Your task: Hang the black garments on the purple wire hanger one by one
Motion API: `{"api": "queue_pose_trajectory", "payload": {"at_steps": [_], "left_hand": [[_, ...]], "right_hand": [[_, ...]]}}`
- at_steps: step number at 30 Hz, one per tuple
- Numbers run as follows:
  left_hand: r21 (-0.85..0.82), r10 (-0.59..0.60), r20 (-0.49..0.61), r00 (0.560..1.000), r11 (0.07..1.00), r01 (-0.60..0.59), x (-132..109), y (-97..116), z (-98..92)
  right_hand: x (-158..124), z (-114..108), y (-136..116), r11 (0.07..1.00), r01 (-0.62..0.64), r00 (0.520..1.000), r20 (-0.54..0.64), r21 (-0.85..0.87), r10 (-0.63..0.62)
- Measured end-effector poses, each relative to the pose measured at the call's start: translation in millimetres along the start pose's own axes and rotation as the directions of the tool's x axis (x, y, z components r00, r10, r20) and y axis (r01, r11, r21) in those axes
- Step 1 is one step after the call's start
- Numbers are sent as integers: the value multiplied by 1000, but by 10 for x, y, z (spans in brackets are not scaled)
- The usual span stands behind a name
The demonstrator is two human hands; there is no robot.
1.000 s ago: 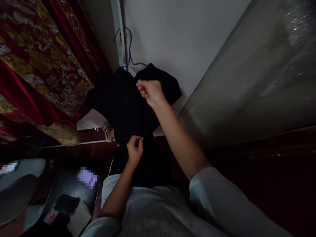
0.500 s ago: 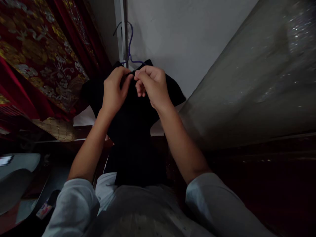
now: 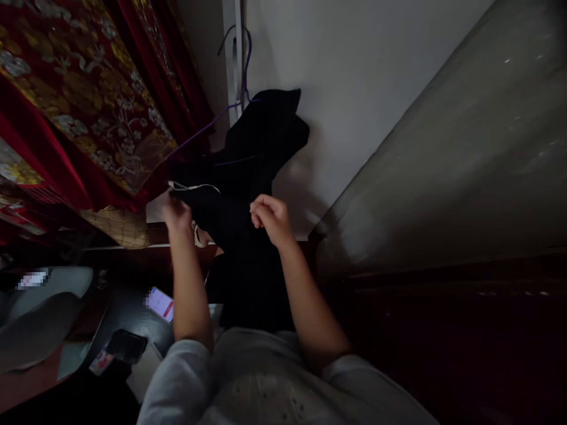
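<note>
A black garment hangs on a purple wire hanger. The hanger's left arm is bare, and the cloth is bunched toward its right side. At the garment's left edge is my left hand, its fingers smeared by motion, so its grip cannot be read. Just above that hand a thin white strip curves along the dark cloth. My right hand is closed, fingertips pinched against the front of the black garment. Dark cloth hides the folds near the fingers.
Red and gold embroidered cloth hangs at the left. A large grey plastic-covered bundle leans at the right. The hanger hooks on a white metal upright. Lower left are a lit phone, a dark object and a grey chair.
Both hands have come down from the garment's top, the left also moving outward. The garment's left side has slipped off the hanger, which now tilts.
</note>
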State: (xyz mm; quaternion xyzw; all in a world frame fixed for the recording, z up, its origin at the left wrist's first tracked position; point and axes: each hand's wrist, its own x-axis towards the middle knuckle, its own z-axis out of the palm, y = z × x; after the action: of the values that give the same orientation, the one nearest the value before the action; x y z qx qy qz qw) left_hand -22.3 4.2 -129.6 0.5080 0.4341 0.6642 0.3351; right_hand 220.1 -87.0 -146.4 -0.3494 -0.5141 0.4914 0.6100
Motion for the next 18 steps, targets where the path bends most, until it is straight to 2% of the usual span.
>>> {"api": "queue_pose_trajectory", "payload": {"at_steps": [2,4,6,9,10,12,14,16,18], "left_hand": [[22,-87,29,996,996,87,-471,-305,76],[2,-166,7,986,986,166,-845,-482,146],[-47,-236,-1,972,971,236,-1041,-494,170],[-190,-256,82,963,945,267,-1103,-245,163],[-220,-223,126,967,944,246,-1109,-121,181],[-218,-117,203,972,962,162,-1141,129,278],[-126,32,229,973,992,-3,-1178,324,430],[-22,191,237,953,981,-191,-1162,428,574],[28,266,311,912,957,-289,-1062,447,662]], "right_hand": [[-121,-70,74,995,-82,994,80,54,77],[-185,-173,135,989,-139,979,155,51,129],[-202,-258,148,994,-105,988,117,36,101],[-200,-252,101,997,60,998,-4,-45,-61],[-206,-213,83,991,99,995,20,-91,-98],[-226,-108,62,977,127,982,159,-173,-99],[-232,-13,53,968,124,964,259,-218,-66],[-193,31,22,961,111,969,242,-253,-48],[-98,9,-81,956,95,979,200,-277,-40]]}}
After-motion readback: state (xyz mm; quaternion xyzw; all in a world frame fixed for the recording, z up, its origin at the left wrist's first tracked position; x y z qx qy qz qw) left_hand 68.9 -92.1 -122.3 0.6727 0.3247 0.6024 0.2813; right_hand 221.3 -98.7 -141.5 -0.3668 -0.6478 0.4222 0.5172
